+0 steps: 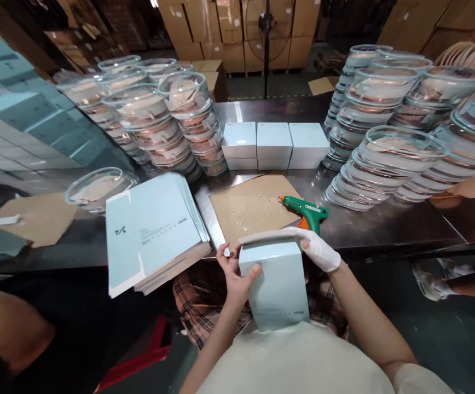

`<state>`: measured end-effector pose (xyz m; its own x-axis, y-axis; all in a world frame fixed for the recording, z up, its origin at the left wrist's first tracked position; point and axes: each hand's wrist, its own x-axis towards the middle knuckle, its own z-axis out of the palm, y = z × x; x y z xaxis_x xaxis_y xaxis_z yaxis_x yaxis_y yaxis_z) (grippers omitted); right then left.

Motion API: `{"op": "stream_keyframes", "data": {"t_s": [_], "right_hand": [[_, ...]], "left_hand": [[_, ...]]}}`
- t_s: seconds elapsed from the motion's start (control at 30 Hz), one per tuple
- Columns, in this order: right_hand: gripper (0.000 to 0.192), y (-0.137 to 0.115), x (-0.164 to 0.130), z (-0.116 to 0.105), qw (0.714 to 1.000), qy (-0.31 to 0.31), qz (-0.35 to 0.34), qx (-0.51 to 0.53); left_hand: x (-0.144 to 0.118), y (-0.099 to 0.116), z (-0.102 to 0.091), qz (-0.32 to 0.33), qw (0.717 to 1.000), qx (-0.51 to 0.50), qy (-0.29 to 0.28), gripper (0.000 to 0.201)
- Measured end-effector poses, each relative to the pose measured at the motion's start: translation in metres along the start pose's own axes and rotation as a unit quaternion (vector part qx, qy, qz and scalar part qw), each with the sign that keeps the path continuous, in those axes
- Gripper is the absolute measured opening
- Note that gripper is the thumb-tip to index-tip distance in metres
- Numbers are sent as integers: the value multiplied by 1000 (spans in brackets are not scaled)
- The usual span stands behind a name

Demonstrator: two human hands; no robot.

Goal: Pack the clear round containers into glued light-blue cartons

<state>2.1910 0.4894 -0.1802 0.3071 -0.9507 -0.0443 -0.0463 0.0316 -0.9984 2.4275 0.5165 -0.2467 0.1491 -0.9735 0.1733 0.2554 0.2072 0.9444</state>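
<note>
Both hands around pale box

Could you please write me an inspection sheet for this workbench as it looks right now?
Surface: steel table, shiny, with a brown cardboard sheet at its front edge.
Job's things: pale blue box held upright at the table edge; stack of flat box blanks to its left; three finished boxes in a row behind.
Clutter: green glue gun lying on the cardboard's right edge; stacked glass bowls on the left and on the right; one single bowl at far left.
Hands: left hand, bare, grips the box's left side; right hand, in a white glove, presses its top flap.
Cables: nothing seen.
Surroundings: brown cartons stacked behind, a fan stand.
</note>
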Motion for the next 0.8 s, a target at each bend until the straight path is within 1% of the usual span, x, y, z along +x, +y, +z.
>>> {"op": "stream_keyframes", "data": {"t_s": [0.03,0.07,0.1,0.17,0.2,0.23,0.3,0.4,0.5,0.53,0.57,0.63,0.67,0.73,0.77,0.8], "right_hand": [[83,-1,-4,-5,998,-44,-36,-37],[81,-3,-7,-9,992,-74,-66,-76],[75,-6,-9,-11,985,-89,-89,-116],[55,-10,-8,-11,969,-95,-125,-188],[46,-12,-7,-10,961,-101,-145,-214],[39,-14,-5,-8,952,-111,-165,-234],[35,-17,-1,-5,935,-139,-198,-261],[33,-20,3,-5,924,-157,-214,-274],[33,-18,2,-4,930,-166,-198,-260],[37,-15,1,-3,938,-156,-183,-249],[43,-11,-1,-1,950,-132,-161,-231],[63,-1,-5,5,976,-46,-111,-179],[74,4,-8,8,985,0,-90,-147],[94,14,-18,12,991,72,-77,-78],[101,17,-25,12,990,97,-83,-52],[104,19,-35,11,988,120,-88,-37]], "left_hand": [[2,-1,0,3,1000,-22,3,86],[5,0,0,9,999,-31,-4,83],[8,0,0,16,999,-25,-16,74],[12,3,-2,26,999,13,-44,52],[13,5,-3,25,998,34,-55,45],[14,6,-4,19,997,47,-64,43],[13,9,-5,1,996,45,-72,40],[10,12,-5,-13,997,26,-73,37],[10,14,-4,-17,998,13,-65,34],[11,14,-5,-16,998,8,-61,35],[12,14,-5,-14,998,5,-56,35],[15,13,-8,-9,999,7,-38,35],[17,13,-9,-10,1000,8,-28,35],[20,16,-13,-16,1000,-1,-4,35],[21,20,-15,-18,1000,-12,13,35],[23,26,-16,-13,999,-24,34,36]]}}
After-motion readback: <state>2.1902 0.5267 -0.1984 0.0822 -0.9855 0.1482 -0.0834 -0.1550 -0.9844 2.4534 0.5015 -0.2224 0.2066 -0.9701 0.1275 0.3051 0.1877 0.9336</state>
